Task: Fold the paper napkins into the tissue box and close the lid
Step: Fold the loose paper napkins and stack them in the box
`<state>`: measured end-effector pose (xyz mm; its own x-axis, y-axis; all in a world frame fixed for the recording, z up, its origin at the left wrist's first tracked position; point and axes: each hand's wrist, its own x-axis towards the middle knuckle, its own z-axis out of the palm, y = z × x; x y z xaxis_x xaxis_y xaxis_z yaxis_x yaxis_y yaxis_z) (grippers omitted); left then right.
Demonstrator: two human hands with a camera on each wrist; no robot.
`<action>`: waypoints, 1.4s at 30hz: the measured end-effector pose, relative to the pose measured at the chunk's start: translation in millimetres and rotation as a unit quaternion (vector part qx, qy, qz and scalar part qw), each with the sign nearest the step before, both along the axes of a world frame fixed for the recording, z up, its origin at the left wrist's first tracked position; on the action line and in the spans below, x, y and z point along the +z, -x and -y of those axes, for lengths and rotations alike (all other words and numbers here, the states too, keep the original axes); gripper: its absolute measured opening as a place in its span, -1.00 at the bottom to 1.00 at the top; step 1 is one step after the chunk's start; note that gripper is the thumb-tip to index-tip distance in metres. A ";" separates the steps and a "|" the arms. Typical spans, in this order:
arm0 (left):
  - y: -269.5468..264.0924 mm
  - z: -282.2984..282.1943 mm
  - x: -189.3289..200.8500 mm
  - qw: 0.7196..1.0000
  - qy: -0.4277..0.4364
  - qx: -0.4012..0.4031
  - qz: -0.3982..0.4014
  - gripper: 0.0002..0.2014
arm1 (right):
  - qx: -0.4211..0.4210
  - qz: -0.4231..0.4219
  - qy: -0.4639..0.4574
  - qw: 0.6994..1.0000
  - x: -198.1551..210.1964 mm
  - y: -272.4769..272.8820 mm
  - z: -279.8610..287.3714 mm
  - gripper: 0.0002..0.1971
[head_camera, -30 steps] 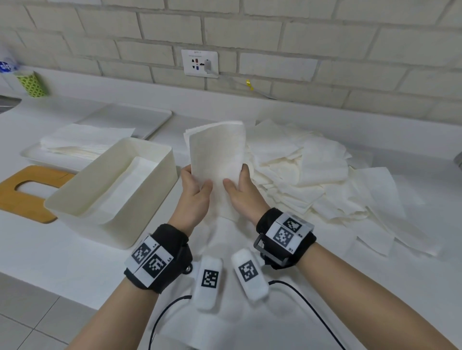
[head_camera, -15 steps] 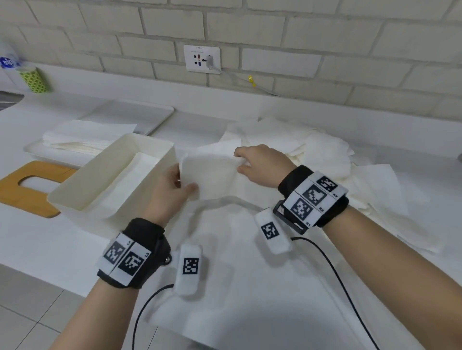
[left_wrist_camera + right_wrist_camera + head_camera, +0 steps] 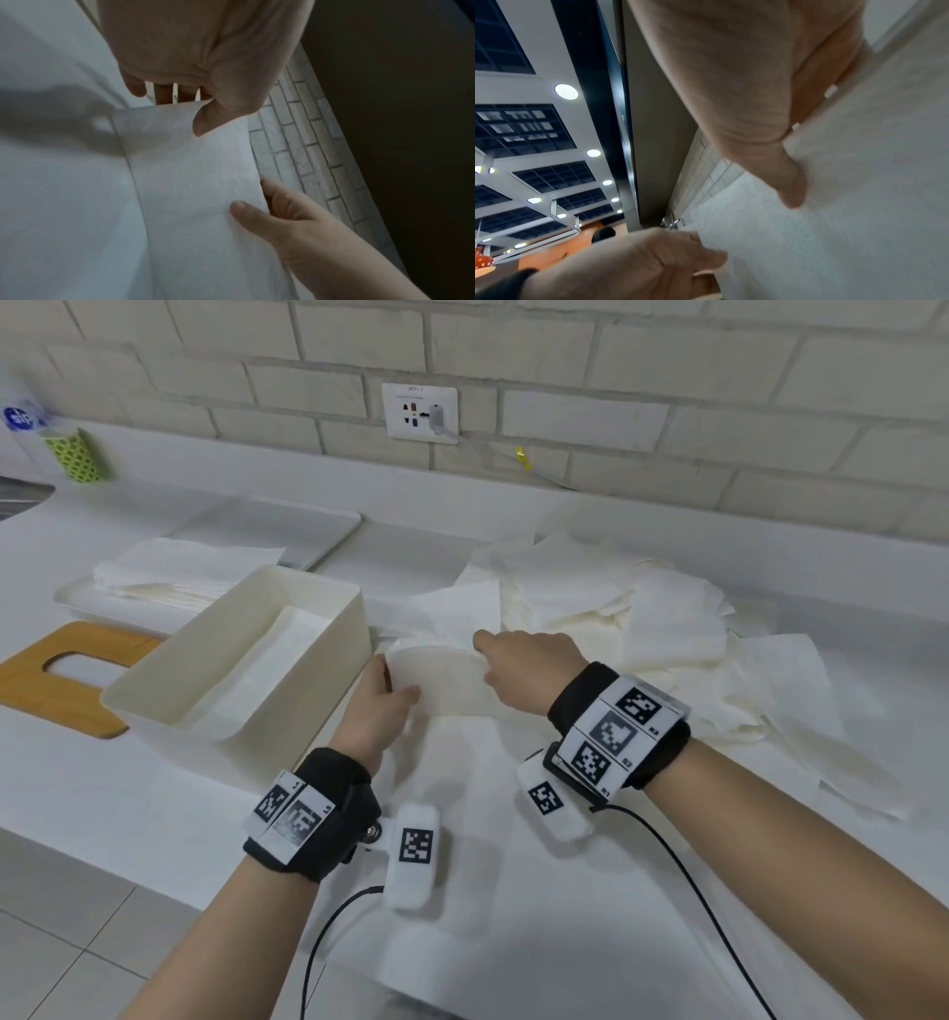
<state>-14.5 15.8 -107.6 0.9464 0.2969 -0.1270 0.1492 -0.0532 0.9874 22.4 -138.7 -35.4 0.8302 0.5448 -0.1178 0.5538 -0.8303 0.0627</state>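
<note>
Both hands pinch one folded napkin (image 3: 444,677) beside the tissue box (image 3: 246,660): left hand (image 3: 382,706) on its left end, right hand (image 3: 524,667) on its right.

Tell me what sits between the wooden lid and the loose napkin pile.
In the head view, the open tissue box sits between the wooden lid and the napkin pile, then both hands holding one folded napkin.

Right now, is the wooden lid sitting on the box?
No, the wooden lid lies flat on the counter beside the open box.

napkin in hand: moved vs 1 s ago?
Yes. The napkin was upright, its top past the tissue box far rim; now it is lower, lying sideways level with the box's near right corner.
</note>
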 end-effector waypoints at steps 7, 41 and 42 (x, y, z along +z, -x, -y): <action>-3.2 1.2 5.6 1.000 -0.007 -0.003 0.016 -0.62 | 0.006 0.037 -0.017 0.999 12.0 -1.4 1.3 -0.75; 54.3 -66.3 81.8 0.992 -0.060 -0.110 -0.027 -0.16 | 0.018 -0.092 -0.462 0.882 39.3 -47.5 -31.3 -0.64; 55.7 -73.7 88.0 0.993 -0.069 -0.091 -0.008 -0.25 | 0.021 -0.082 -0.472 0.878 42.6 -49.2 -37.6 -0.64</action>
